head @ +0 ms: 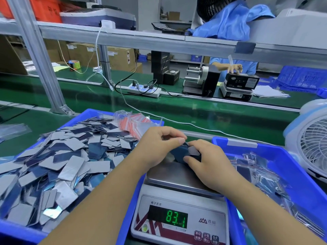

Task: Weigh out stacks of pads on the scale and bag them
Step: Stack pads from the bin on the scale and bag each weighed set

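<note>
Pads, flat dark rectangles, pinched by both hands over scale.

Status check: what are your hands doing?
Both hands, left hand and right hand, gripping pad stack over scale. Reads 83.1. Nothing blocking.

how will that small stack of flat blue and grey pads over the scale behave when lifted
The small stack of flat blue and grey pads is probably light, since fingertips pinch it. Thin, glossy-looking sheets may slide apart and fan out. Loose ones in the blue plastic bin lie flat, so likely fairly stiff.
</note>
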The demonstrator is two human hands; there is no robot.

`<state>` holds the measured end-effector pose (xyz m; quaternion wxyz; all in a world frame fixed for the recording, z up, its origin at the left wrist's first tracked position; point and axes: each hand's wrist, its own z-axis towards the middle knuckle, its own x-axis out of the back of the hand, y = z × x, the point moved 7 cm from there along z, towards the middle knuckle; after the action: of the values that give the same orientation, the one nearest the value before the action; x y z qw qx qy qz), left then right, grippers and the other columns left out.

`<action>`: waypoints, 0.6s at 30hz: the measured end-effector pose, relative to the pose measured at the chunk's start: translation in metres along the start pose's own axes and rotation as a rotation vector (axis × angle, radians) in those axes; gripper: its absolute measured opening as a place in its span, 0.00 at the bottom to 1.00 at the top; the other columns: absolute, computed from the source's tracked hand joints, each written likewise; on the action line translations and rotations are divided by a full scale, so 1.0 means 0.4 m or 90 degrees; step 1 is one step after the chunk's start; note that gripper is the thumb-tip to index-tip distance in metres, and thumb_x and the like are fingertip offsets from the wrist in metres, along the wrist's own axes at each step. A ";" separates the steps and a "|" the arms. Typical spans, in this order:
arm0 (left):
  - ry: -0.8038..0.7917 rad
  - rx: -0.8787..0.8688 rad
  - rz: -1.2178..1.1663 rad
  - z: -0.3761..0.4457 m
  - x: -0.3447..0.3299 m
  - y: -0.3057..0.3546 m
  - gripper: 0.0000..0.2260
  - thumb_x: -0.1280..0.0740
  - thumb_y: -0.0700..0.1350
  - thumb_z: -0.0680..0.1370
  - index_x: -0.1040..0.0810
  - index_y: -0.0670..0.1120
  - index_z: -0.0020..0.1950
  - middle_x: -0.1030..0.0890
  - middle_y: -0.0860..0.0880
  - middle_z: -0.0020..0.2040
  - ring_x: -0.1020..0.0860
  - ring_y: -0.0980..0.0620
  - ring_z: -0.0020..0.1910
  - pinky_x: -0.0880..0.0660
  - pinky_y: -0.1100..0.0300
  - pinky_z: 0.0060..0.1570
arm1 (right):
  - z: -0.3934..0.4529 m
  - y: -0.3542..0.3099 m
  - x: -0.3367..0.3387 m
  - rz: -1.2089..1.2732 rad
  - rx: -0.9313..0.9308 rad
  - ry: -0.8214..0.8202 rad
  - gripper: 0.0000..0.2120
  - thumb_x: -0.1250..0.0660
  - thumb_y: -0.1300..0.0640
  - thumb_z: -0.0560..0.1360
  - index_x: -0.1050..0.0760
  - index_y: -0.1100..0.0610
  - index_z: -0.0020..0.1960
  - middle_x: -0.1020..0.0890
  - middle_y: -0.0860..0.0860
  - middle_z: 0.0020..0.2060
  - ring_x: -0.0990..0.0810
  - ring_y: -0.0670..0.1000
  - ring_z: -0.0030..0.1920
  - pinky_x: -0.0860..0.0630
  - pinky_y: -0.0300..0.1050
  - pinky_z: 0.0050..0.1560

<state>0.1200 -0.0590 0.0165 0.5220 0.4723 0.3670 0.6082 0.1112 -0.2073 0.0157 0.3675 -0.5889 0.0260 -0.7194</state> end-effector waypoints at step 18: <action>0.180 0.021 -0.088 0.005 0.098 0.005 0.08 0.29 0.38 0.77 0.15 0.50 0.45 0.15 0.58 0.39 0.20 0.62 0.38 0.26 0.70 0.38 | 0.003 0.060 0.026 0.029 -0.119 0.007 0.11 0.32 0.56 0.75 0.28 0.64 0.43 0.23 0.58 0.38 0.32 0.53 0.36 0.36 0.45 0.34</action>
<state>0.1209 -0.0211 0.0262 0.4980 0.3639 0.4785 0.6250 0.1239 -0.2301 0.0132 0.3271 -0.6161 0.1088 -0.7082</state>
